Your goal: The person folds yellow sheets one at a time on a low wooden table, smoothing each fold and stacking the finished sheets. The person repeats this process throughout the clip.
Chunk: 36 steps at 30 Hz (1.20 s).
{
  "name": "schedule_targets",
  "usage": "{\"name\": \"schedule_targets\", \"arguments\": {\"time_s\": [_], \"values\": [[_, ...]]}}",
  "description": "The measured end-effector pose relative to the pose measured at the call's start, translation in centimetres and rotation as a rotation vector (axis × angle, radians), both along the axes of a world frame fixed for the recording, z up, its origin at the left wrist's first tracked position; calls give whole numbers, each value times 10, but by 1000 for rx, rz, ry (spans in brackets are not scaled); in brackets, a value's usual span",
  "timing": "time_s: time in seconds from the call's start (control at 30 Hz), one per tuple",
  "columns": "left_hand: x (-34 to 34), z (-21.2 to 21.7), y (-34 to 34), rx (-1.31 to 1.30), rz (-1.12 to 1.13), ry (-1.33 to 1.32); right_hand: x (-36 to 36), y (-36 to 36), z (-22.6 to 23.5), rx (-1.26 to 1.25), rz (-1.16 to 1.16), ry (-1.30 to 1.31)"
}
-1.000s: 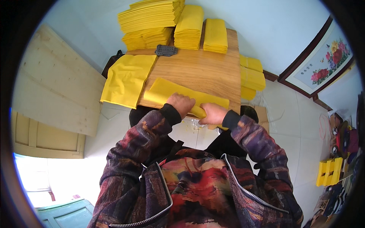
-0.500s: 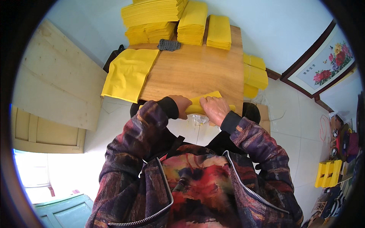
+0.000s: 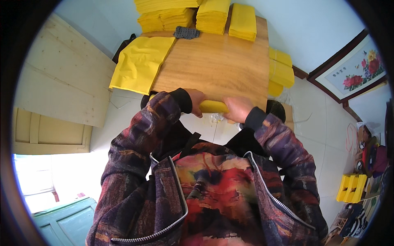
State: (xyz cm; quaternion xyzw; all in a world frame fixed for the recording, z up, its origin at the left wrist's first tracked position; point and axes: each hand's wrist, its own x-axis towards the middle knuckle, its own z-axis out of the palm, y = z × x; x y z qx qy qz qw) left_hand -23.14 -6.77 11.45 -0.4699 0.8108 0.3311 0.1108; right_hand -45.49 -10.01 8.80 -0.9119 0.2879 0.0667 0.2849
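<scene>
A folded strip of yellow paper (image 3: 213,106) lies along the near edge of the wooden table (image 3: 221,65). My left hand (image 3: 196,100) grips its left end and my right hand (image 3: 238,110) grips its right end. Only a narrow band of the paper shows between the two hands. A larger yellow sheet (image 3: 139,63) hangs over the table's left edge. At the far side stand stacks of yellow paper (image 3: 213,14), with a small dark grey object (image 3: 186,33) in front of them.
More yellow stacks (image 3: 281,71) sit at the table's right side. A framed flower picture (image 3: 355,69) leans on the right wall. Wooden boards (image 3: 61,86) lie at the left, a yellow crate (image 3: 351,187) at the lower right, white tile floor below.
The yellow paper lay flat and wide on the table; it has been folded toward me into a narrow strip at the near edge, with both hands moving down with it.
</scene>
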Motion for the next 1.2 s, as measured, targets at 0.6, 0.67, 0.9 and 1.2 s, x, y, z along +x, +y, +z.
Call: {"name": "schedule_targets", "arguments": {"time_s": [0.6,0.67,0.9,1.2], "values": [[-10,-1,11,-238,-32,-248,3,13,-6,720,-119,-158],[-5,-1,8,-123,-28,-190,5,22,-2,199,-65,-101],[0,-6,18,-210,-64,-179,2,17,-2,383,-72,-110],[8,-20,11,-459,65,-169,-19,-8,-18,592,-129,-200]]}}
